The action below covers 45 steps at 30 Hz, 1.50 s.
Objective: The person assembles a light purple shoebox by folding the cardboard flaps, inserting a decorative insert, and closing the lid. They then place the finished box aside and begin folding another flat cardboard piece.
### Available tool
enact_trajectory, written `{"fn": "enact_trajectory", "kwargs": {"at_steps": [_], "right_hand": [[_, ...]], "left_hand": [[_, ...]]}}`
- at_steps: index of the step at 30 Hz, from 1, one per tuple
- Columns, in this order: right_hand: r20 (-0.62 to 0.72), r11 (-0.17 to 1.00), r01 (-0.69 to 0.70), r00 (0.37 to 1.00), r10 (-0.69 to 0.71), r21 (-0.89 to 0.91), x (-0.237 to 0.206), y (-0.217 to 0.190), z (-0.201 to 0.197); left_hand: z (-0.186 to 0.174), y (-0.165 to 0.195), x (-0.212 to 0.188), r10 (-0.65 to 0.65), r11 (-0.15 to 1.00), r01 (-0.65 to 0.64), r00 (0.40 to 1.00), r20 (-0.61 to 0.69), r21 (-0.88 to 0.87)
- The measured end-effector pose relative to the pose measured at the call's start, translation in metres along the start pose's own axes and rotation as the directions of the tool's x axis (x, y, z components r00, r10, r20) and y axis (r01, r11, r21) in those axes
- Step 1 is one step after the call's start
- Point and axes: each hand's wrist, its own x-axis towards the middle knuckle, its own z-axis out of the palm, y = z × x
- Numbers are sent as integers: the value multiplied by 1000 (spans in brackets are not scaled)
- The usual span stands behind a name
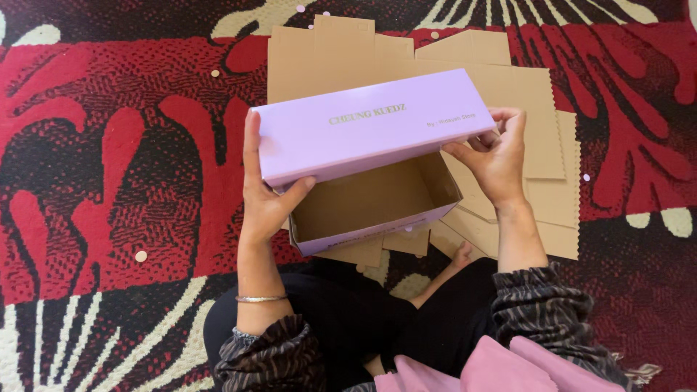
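While seated cross-legged on a red, black and cream patterned rug (pixel 109 181), the person holds a lilac cardboard box (pixel 363 156) in front of the body, above the lap and above a stack of flat brown cardboard blanks (pixel 523 109) spread on the rug behind it. The box is open toward the camera, so its plain brown interior shows, and its long lilac panel faces upward and tilts slightly toward the viewer. The left hand (pixel 265 189) grips the left end of the box: the fingers run up the outer end face and the thumb hooks across the lower edge of the lilac panel, a clamp that steadies that end. The right hand (pixel 497 156) takes the right end with a pinch, fingertips curled over the top corner and thumb pressed against the panel's edge, which appears to hold the corner square. Both hands are therefore closed on the box, one at each end, so the weight is shared and the open side stays level. A thin metal bangle (pixel 261 298) sits on the left wrist. Small pale paper dots (pixel 141 255) lie scattered on the rug. At the bottom edge, folded pink material (pixel 501 370) rests near the person's knee, well apart from the box.
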Motion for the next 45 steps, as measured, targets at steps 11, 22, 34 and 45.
{"fn": "enact_trajectory", "kwargs": {"at_steps": [11, 22, 34, 45], "right_hand": [[37, 999, -39, 999, 39, -1, 2, -6, -10], [256, 696, 426, 905, -340, -579, 8, -34, -7], [243, 631, 461, 882, -404, -624, -1, -32, 0], [531, 899, 377, 820, -213, -222, -2, -49, 5]], "left_hand": [[-4, -7, 6, 292, 837, -221, 954, -67, 500], [-6, -6, 1, 345, 813, -254, 935, -81, 524], [-9, -3, 3, 378, 809, -257, 916, -133, 529], [-56, -16, -14, 62, 974, -7, 970, -236, 224]]}}
